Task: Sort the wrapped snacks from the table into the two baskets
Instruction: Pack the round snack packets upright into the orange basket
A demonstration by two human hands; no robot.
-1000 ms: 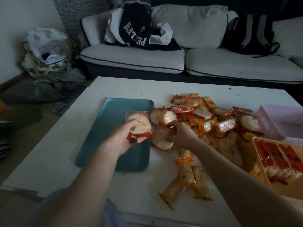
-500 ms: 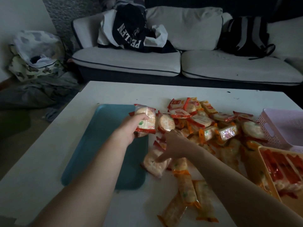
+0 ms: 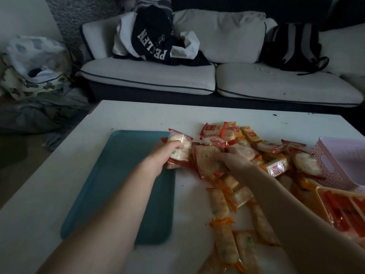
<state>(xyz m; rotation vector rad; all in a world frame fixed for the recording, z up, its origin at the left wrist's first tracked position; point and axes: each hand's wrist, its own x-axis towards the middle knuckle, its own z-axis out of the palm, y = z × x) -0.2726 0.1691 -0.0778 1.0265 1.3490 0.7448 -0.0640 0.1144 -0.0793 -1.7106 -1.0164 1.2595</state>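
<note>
Head view shows your left hand above the far corner of the teal tray, its fingers wrapped round a clear packet of round crackers. Your right hand lies on the snack pile, fingers curled over a flat cracker packet. I cannot tell whether you are pinching it or only pressing it.

Watch for these:
- **Slipping:** the wrappers are glossy, crinkly film with crimped red ends. A loose hold could let a packet slide out, and a hard squeeze would likely crack the brittle crackers.
- **Dragging:** the pile is loose and overlapping. Pulling one packet could drag its neighbours, and the long stick snacks near the front edge of the surface might be pushed off.
- **Reaching:** both baskets sit at the right, well apart from your left hand, so reaching over means crossing your right forearm.
- **Mis-sorting:** in this dim light the red and orange trims look alike, so a packet could end up in the wrong basket.

The pink basket is perforated plastic with a slot handle. The orange basket has smooth walls and already holds red-trimmed packets. The tray is smooth, flat and round-cornered.
</note>
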